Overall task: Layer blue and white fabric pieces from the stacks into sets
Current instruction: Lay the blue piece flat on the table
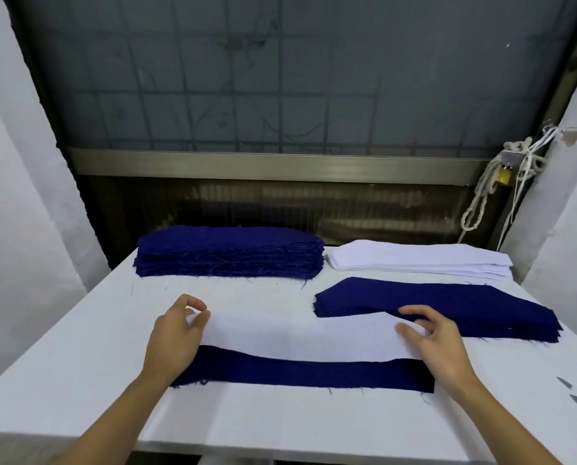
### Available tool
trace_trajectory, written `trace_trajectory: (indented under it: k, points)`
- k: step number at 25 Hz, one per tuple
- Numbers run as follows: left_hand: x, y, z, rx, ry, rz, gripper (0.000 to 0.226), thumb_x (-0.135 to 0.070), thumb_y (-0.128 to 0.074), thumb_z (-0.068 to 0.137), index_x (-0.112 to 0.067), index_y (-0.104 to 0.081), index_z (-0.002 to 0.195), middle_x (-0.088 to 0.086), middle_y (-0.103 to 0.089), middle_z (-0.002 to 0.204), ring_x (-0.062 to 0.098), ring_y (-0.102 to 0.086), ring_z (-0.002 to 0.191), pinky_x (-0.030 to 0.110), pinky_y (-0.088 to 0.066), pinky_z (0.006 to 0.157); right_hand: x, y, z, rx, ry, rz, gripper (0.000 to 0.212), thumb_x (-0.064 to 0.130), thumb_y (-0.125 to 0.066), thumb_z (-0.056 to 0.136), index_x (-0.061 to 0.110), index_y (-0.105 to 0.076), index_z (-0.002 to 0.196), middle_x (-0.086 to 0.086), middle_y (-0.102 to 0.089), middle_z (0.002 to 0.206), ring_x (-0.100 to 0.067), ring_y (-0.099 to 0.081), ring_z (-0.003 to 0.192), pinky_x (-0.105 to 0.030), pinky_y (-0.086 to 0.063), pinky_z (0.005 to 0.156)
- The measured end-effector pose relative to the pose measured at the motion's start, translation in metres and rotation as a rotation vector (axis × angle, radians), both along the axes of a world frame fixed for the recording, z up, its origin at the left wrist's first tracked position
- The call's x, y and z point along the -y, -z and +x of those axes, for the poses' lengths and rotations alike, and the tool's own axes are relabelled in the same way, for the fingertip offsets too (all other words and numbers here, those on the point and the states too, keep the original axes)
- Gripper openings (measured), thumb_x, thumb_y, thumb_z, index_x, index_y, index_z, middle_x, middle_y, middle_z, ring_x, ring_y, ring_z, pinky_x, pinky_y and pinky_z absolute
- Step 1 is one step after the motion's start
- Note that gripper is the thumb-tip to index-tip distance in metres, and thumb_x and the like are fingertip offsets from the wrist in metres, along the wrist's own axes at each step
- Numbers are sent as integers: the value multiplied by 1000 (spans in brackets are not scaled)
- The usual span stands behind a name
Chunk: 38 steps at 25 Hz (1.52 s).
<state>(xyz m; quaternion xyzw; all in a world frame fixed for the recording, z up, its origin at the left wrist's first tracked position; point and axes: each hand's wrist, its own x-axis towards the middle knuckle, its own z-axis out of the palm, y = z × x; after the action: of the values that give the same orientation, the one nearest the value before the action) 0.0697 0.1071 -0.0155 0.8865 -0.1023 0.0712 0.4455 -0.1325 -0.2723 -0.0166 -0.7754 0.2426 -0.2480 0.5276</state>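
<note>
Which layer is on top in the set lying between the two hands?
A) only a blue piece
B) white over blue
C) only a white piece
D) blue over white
B: the white piece covers the far part of the blue piece, leaving only a blue strip showing along the near edge.

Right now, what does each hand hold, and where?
Left hand pinches the left end of the white piece; right hand at its right end, hold unclear.
</note>
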Motion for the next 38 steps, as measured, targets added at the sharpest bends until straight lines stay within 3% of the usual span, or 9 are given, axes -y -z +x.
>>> trace_trajectory:
  k: [2,5,7,10,15,17,24,32,38]
  points:
    - [-2,9,-8,4,9,7,9,-24,-61,100,-32,-58,96,-6,-68,89,8,-61,77,21,-46,65,-4,9,-5,-23,40,-67,30,16,-75,86,41,-68,101,9,-72,91,-9,-67,93,-35,-54,80]
    - [-4,23,-18,4,3,-29,10,-20,-60,99,-30,-58,96,-10,-67,93,2,-62,85,22,-46,69,-4,18,-8,-59,77,-158,34,18,-73,84,42,-65,106,8,-60,72,-11,-57,70,-33,-45,64]
    - [-5,28,-18,15,-14,-54,11,-19,-60,98,-29,-58,97,-10,-67,92,0,-61,86,24,-46,70,-2,20,-7,-68,90,-179,34,17,-72,84,42,-64,105,-1,-55,66,-21,-52,60,-33,-41,59]
    - [-5,27,-16,-12,-33,-123,10,-20,-60,99,-29,-57,97,-11,-66,95,0,-59,90,26,-45,73,1,22,-8,-18,66,-129,30,13,-69,87,40,-65,100,-16,-57,67,-40,-54,63,-33,-41,57]
    - [-7,24,-16,-20,-60,-190,8,-25,-60,100,-29,-55,96,-13,-67,90,6,-62,84,26,-46,68,2,21,-9,28,75,-139,24,14,-70,88,35,-66,98,-6,-50,58,-15,-43,52,-30,-37,56]
    - [-8,24,-16,-8,-66,-164,7,-23,-62,99,-26,-56,97,-15,-66,93,1,-60,87,23,-45,70,1,20,-9,9,84,-182,23,14,-71,88,35,-66,97,-1,-47,58,-10,-38,50,-29,-34,55]
    - [-5,28,-16,60,-49,-12,10,-8,-58,99,-18,-58,99,-4,-64,92,8,-59,82,23,-43,68,-3,19,-8,-143,56,-343,32,6,-64,85,38,-65,83,2,-54,65,-20,-53,63,-30,-37,55]
    - [-5,28,-16,59,-36,-1,12,-7,-59,96,-19,-58,98,-5,-64,91,8,-60,83,26,-45,69,-9,17,-8,-237,105,-486,35,8,-62,83,42,-61,80,20,-57,70,-7,-53,60,-25,-34,50]
    - [-4,25,-17,43,-2,37,18,-1,-53,95,-18,-59,95,0,-64,83,17,-62,75,27,-46,64,-11,16,-6,-254,113,-559,37,9,-65,84,45,-58,80,23,-63,85,1,-57,85,-22,-36,57]
